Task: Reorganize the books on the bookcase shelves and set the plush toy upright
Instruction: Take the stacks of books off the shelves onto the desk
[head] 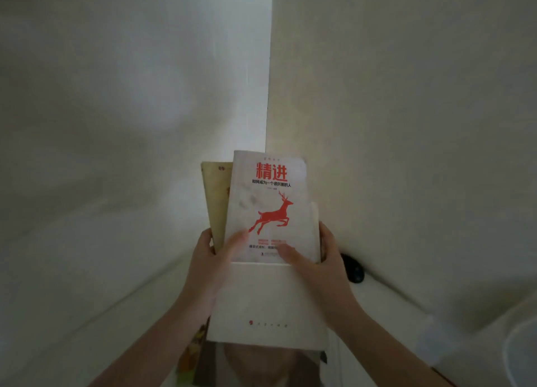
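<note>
Toward 6 o'clock of the view, both hands grip a fanned bundle of books. The left hand [209, 261] clasps its 9 o'clock edge and the right hand [325, 258] its 3 o'clock edge, with each thumb pressed on the white book with a red deer [270, 200]. A yellowish book [215, 194] peeks out at that cover's 10 o'clock, and a cream book [270, 302] overlaps its 6 o'clock end.

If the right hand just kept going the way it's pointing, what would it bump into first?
The right hand holds the deer book, so that comes first. It would push it on toward the beige panel behind, though depth is unclear.
</note>
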A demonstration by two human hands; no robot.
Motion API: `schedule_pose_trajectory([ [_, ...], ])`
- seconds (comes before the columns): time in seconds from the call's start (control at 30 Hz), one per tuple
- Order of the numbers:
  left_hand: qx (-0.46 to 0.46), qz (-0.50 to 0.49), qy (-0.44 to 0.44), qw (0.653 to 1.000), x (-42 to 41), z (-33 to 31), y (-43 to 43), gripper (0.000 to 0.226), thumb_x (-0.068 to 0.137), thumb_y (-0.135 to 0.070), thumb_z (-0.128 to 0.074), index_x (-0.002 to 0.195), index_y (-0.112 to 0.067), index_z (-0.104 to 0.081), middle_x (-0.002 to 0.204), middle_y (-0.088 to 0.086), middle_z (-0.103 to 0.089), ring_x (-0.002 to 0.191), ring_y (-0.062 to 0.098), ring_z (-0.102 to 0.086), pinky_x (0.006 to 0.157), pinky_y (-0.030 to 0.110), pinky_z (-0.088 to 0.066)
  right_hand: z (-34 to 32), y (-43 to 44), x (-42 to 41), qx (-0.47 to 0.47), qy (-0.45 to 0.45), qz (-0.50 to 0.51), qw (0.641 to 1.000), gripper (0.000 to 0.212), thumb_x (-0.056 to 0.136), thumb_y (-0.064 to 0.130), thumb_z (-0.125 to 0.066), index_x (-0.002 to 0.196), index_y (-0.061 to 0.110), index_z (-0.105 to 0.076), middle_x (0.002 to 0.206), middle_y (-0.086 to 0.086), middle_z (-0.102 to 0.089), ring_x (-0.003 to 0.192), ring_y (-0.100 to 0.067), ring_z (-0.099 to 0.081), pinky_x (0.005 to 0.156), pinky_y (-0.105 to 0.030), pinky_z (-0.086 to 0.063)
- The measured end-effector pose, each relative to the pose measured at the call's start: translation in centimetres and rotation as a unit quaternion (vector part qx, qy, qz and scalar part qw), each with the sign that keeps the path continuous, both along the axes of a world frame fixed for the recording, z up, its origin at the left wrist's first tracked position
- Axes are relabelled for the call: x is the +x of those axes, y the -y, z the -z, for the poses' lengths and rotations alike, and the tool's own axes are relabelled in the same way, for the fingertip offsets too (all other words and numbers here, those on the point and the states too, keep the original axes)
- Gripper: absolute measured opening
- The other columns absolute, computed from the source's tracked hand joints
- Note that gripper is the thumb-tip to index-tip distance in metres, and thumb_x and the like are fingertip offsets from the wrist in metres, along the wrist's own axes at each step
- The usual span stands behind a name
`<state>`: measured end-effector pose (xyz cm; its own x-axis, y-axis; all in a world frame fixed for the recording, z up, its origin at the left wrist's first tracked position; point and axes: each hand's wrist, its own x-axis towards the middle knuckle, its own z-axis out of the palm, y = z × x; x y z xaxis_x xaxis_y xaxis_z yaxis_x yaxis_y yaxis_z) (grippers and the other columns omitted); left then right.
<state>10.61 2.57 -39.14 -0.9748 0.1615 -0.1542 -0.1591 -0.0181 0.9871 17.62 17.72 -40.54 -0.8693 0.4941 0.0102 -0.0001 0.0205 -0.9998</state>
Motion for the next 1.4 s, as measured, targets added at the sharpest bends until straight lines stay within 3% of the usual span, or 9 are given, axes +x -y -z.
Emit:
schedule_pose_trajectory([
  [0.17,-0.076,0.014,0.092,0.993,-0.6,10.5,-0.8,0.044,0.08,-0.037,-0.07,0.114,-0.019,-0.048,0.099,0.0,-0.065,0.087,0.021,-0.066,0.071,0.039,-0.056,10.0,-1.1,-0.8,-0.001,0.117,-0.02,0.993,0.048,0.074,0.027,-0.08,0.107,0.037,-0.046,0.1,0.016,-0.063,0.079,-0.003,-0.067,0.057,-0.015,-0.053],
  [0.23,-0.127,0.039,0.115,0.984,-0.5,15.0,-0.5,0.051,0.078,-0.041,-0.071,0.119,-0.016,-0.051,0.108,0.002,-0.066,0.09,0.019,-0.067,0.075,0.039,-0.057,14.1,-1.2,-0.9,0.014,0.206,-0.026,0.978,0.055,0.069,0.041,-0.081,0.109,0.039,-0.044,0.11,0.009,-0.063,0.094,-0.011,-0.066,0.073,-0.029,-0.058],
  [0.3,-0.233,0.102,0.109,0.961,-0.5,19.2,0.3,0.059,0.079,-0.044,-0.07,0.127,-0.016,-0.05,0.121,0.004,-0.063,0.101,0.017,-0.063,0.085,0.037,-0.055,18.3,-1.3,-0.8,0.12,0.327,-0.057,0.936,0.077,0.063,0.058,-0.078,0.126,0.037,-0.039,0.128,0.001,-0.052,0.121,-0.025,-0.049,0.102,-0.049,-0.042],
  [0.4,-0.38,0.18,0.12,0.899,-0.3,23.3,1.8,0.08,0.076,-0.053,-0.067,0.142,-0.025,-0.032,0.143,0.006,-0.035,0.134,0.029,-0.03,0.11,0.044,-0.031,21.2,-1.3,0.0,0.258,0.432,-0.089,0.86,0.095,0.069,0.058,-0.074,0.142,0.026,-0.022,0.131,-0.01,-0.027,0.124,-0.03,-0.026,0.106,-0.038,-0.025],
  [0.67,-0.334,0.164,0.1,0.923,0.6,22.4,0.8,0.065,0.09,-0.022,-0.06,0.145,-0.012,-0.027,0.146,0.012,-0.026,0.136,0.033,-0.024,0.113,0.042,-0.027,22.4,-1.2,-1.2,0.221,0.414,-0.07,0.88,0.101,0.07,0.047,-0.078,0.147,0.025,-0.017,0.129,-0.011,-0.03,0.123,-0.031,-0.03,0.106,-0.043,-0.031],
  [0.87,-0.329,0.135,0.111,0.928,1.1,22.3,1.0,0.069,0.088,-0.024,-0.063,0.145,-0.014,-0.024,0.145,0.013,-0.024,0.136,0.031,-0.025,0.11,0.04,-0.028,22.2,-1.2,-0.9,0.269,0.422,-0.066,0.863,0.108,0.07,0.054,-0.076,0.148,0.024,-0.009,0.143,-0.012,-0.019,0.132,-0.032,-0.021,0.111,-0.044,-0.022],
  [1.03,-0.286,0.094,0.062,0.952,-0.3,19.5,1.2,0.069,0.088,-0.021,-0.064,0.146,-0.016,-0.027,0.135,0.007,-0.037,0.127,0.024,-0.038,0.106,0.039,-0.036,17.9,0.3,-2.2,0.294,0.308,-0.097,0.9,0.109,0.07,0.047,-0.078,0.151,0.027,-0.006,0.148,-0.006,-0.013,0.134,-0.027,-0.017,0.112,-0.043,-0.02],
  [1.23,-0.151,0.041,-0.015,0.988,-2.9,10.0,2.1,0.046,0.089,-0.019,-0.063,0.132,-0.022,-0.047,0.123,0.0,-0.053,0.106,0.015,-0.056,0.072,0.016,-0.045,8.1,2.7,-5.5,0.207,0.138,-0.146,0.957,0.096,0.074,0.039,-0.078,0.148,0.034,-0.017,0.142,-0.001,-0.02,0.129,-0.019,-0.023,0.107,-0.038,-0.027],
  [1.4,-0.134,0.019,-0.121,0.983,-2.6,-0.1,5.7,0.027,0.089,-0.018,-0.063,0.115,-0.024,-0.058,0.11,-0.004,-0.063,0.091,0.008,-0.061,0.084,0.026,-0.049,-0.7,6.0,-7.1,0.182,0.045,-0.185,0.965,0.09,0.076,0.037,-0.077,0.147,0.035,-0.021,0.144,0.002,-0.021,0.136,-0.02,-0.025,0.112,-0.044,-0.03],
])
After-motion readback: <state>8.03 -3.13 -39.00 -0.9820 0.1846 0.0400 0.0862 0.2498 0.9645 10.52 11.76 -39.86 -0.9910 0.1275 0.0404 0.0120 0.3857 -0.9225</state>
